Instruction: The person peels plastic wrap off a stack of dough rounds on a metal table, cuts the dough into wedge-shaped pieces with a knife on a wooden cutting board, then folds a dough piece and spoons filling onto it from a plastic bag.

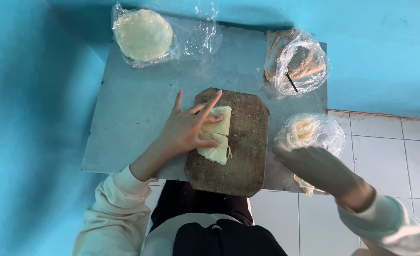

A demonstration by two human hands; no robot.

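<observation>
Fingers on the folded wrap.
My left hand (pixel 184 130) presses flat, fingers spread, on the pale folded dough wrap (pixel 216 135) atop the worn wooden cutting board (pixel 245 156) on the grey worktop (pixel 134 109); my blurred right hand (pixel 314 168) hovers by the clear plastic bag of shreds (pixel 312 130), grip unclear.

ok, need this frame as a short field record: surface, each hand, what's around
surface: grey metal table against blue walls, wooden cutting board at its near edge
left hand: left hand pressing flat on folded pale wrapper on the board
right hand: right hand blurred, by the bag of shredded filling; grip unclear
far left: bag of round wrappers
far right: open bag of brown sticks
floor: white tiles on the right
</observation>
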